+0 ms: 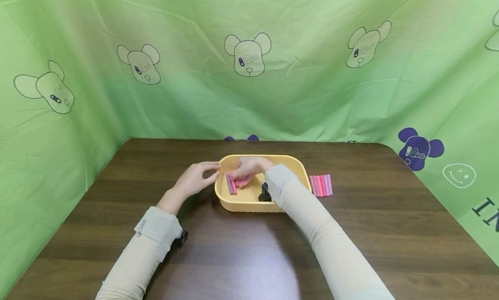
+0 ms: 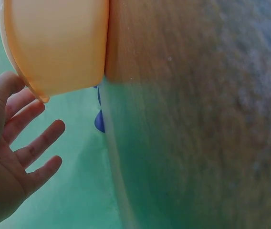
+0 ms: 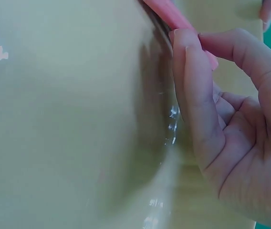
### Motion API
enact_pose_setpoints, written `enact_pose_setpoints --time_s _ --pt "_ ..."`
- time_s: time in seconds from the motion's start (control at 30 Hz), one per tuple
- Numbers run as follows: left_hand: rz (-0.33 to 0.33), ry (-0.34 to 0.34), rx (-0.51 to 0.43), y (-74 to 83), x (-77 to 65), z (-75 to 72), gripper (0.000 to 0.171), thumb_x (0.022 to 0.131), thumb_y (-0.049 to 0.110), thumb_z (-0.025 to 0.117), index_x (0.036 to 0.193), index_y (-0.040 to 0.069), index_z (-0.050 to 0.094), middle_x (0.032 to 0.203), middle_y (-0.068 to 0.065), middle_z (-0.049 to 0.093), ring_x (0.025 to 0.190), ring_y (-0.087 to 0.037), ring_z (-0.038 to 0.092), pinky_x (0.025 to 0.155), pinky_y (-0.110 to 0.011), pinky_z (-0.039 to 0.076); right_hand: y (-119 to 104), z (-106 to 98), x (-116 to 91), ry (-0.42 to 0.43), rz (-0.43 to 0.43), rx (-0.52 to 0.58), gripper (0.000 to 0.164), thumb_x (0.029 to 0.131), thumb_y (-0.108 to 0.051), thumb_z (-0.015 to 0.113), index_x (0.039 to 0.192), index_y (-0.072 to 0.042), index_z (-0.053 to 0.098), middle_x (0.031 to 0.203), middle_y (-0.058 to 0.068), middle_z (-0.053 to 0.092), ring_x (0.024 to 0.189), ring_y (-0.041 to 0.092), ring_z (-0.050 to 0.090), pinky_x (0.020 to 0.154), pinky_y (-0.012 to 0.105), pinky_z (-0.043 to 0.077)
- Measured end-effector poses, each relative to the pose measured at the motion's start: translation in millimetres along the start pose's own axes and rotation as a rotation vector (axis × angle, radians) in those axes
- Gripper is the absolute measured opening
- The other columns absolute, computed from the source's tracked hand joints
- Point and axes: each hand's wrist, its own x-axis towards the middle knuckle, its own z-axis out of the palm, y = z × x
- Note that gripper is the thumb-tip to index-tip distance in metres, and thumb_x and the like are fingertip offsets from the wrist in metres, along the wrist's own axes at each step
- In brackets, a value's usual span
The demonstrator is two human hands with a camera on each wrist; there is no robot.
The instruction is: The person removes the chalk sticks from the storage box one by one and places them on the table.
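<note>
A yellow rectangular tub (image 1: 249, 207) with rounded corners stands on the table. Inside it, my right hand (image 1: 249, 167) pinches a slim pink stick (image 3: 171, 13) between thumb and fingertips, close to the tub's left wall. A purple stick (image 1: 229, 184) lies just left of it on the tub floor. At the tub's left rim, my left hand (image 1: 196, 177) has its thumb and fingertips against the edge, the other fingers spread loosely in the left wrist view. My right hand and sleeve hide part of the tub's inside.
Right of the tub, several pink and purple sticks (image 1: 321, 186) lie side by side in a row on the dark wooden table (image 1: 218, 256). A green printed cloth (image 1: 249, 105) hangs behind the table and along its sides.
</note>
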Motion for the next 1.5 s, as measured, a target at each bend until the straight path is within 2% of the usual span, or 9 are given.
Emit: enact_pose_setpoints --time_s 0.37,0.77,0.97,1.1,1.27,1.5 --pt "-0.023 -0.009 -0.001 -1.6 1.2 -0.9 0.034 0.091 0.024 0.059 0.122 0.011 0.063 0.130 -0.006 0.060 0.124 -0.024 0.053 0.104 -0.042 0.044 -1.6 -11.3 -11.7 0.031 -0.041 0.043 0.013 0.090 -0.010 0.056 0.082 -0.002 0.062 0.064 0.001 0.067 0.056 0.005 0.063 0.056 0.016 0.054" --pt "-0.016 -0.007 0.000 -2.1 1.4 0.8 0.034 0.091 0.024 0.059 0.122 0.010 0.064 0.130 -0.007 0.060 0.123 -0.024 0.054 0.103 -0.042 0.045 0.4 -20.4 -26.6 0.051 -0.077 0.098 0.011 0.090 -0.007 0.054 0.090 0.002 0.060 0.068 0.003 0.068 0.060 0.007 0.065 0.061 0.018 0.056" --pt "-0.011 -0.005 -0.006 -2.0 0.3 1.0 0.034 0.091 0.024 0.059 0.121 0.010 0.064 0.130 -0.007 0.060 0.123 -0.024 0.054 0.103 -0.042 0.044 2.4 -25.2 -36.4 0.058 -0.100 0.086 0.017 0.090 -0.009 0.054 0.096 0.006 0.061 0.071 0.003 0.066 0.063 0.008 0.064 0.063 0.018 0.056" --pt "-0.003 0.003 -0.014 -1.1 -0.6 0.5 0.033 0.091 0.022 0.059 0.121 0.009 0.064 0.129 -0.008 0.060 0.123 -0.026 0.054 0.103 -0.043 0.045 5.3 -28.9 -41.1 0.051 -0.129 0.061 0.023 0.091 -0.011 0.052 0.100 0.008 0.061 0.073 0.001 0.066 0.065 0.007 0.064 0.069 0.022 0.057" --pt "0.012 0.014 -0.017 0.0 -1.9 -0.3 0.033 0.090 0.021 0.059 0.120 0.008 0.064 0.128 -0.009 0.061 0.122 -0.027 0.055 0.102 -0.044 0.045 8.6 -32.3 -46.4 0.054 -0.141 0.049 0.022 0.090 -0.013 0.052 0.098 0.006 0.062 0.074 0.002 0.067 0.067 0.007 0.064 0.078 0.029 0.058" --pt "0.012 0.016 -0.021 1.1 -1.9 -0.3 0.033 0.090 0.021 0.059 0.120 0.009 0.065 0.129 -0.009 0.061 0.122 -0.026 0.055 0.102 -0.043 0.045 11.6 -36.4 -56.5 0.060 -0.153 0.061 0.019 0.091 -0.013 0.053 0.095 0.002 0.063 0.077 0.003 0.068 0.067 0.008 0.064 0.075 0.027 0.058"
